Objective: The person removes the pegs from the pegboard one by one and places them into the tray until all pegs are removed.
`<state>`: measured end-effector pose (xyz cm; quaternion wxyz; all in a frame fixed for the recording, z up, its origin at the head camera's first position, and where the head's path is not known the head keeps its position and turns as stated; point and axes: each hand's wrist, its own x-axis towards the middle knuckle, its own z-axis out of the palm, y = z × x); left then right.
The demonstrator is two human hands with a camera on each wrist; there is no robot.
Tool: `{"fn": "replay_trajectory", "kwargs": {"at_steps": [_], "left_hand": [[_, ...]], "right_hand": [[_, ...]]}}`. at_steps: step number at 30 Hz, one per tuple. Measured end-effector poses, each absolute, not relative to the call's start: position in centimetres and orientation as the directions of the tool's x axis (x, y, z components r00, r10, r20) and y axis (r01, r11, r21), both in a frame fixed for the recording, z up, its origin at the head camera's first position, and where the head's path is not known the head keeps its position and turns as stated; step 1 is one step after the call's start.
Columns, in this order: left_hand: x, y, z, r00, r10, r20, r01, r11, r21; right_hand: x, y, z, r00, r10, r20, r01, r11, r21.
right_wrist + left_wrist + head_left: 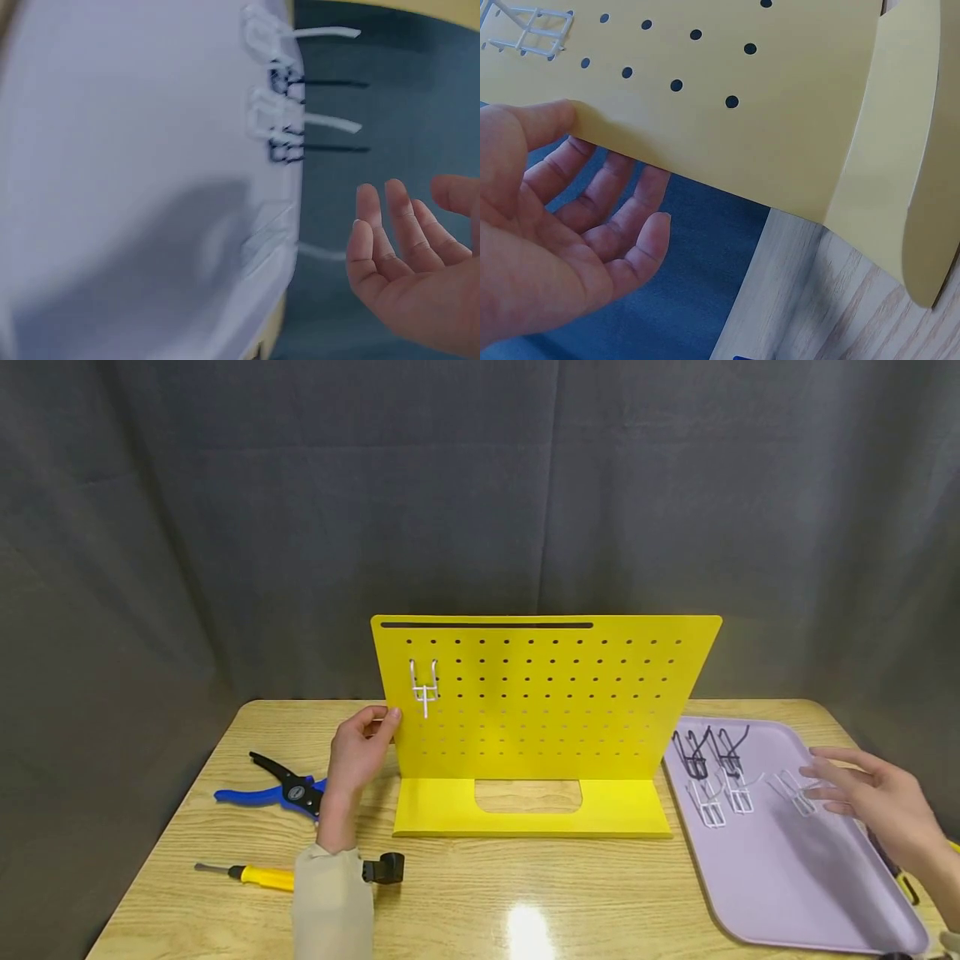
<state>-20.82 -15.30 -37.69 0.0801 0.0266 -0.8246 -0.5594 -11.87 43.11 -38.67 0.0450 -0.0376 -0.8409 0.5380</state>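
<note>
A yellow pegboard (525, 710) stands upright on its base in the head view, with one white wire hook (425, 689) mounted at its upper left. My left hand (363, 747) holds the board's left edge; in the left wrist view the thumb (551, 124) lies on the front face and the fingers (611, 195) are behind. Over the lilac tray (780, 893), my right hand (873, 797) hovers with fingers extended, holding nothing. Closest to its fingertips is a loose white wire hook (797, 795). White hooks (708, 806) and black hooks (693, 756) lie grouped at the tray's far left.
Left of the board lie blue-handled pliers (296, 792) and a yellow screwdriver (262, 877), each partly hidden by the left arm. Another tool with a yellow-and-black handle (906, 887) shows beside the tray's right edge. A dark curtain (480, 510) hangs behind the wooden table (450, 893).
</note>
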Motion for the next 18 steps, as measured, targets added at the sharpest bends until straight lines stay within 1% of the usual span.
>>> {"fn": "replay_trajectory", "kwargs": {"at_steps": [3, 5, 7, 11, 14, 18], "left_hand": [[-20.9, -15.3, -37.7, -0.986, -0.133, 0.098, 0.042, 0.371, 0.928], [-20.9, -15.3, -37.8, -0.986, -0.132, 0.099, 0.043, 0.371, 0.928], [-20.9, -15.4, -37.8, -0.986, -0.132, 0.101, 0.045, 0.37, 0.928], [-20.9, -15.3, -37.8, -0.986, -0.131, 0.102, 0.047, 0.369, 0.928], [-20.8, -15.3, -37.7, -0.987, -0.131, 0.095, 0.041, 0.366, 0.93], [-20.8, -15.4, -37.7, -0.987, -0.13, 0.096, 0.044, 0.359, 0.932]], "right_hand": [[-11.9, 41.9, -37.7, -0.993, 0.074, 0.097, -0.063, 0.367, -0.928], [-11.9, 40.7, -37.0, -0.988, 0.056, 0.142, -0.111, 0.368, -0.923], [-11.9, 39.4, -36.3, -0.983, 0.038, 0.18, -0.15, 0.397, -0.906], [-12.0, 36.5, -35.0, -0.968, 0.019, 0.252, -0.204, 0.528, -0.824], [-12.2, 34.5, -34.4, -0.96, -0.002, 0.279, -0.232, 0.565, -0.792], [-12.5, 31.8, -34.0, -0.955, -0.012, 0.296, -0.249, 0.574, -0.78]]}}
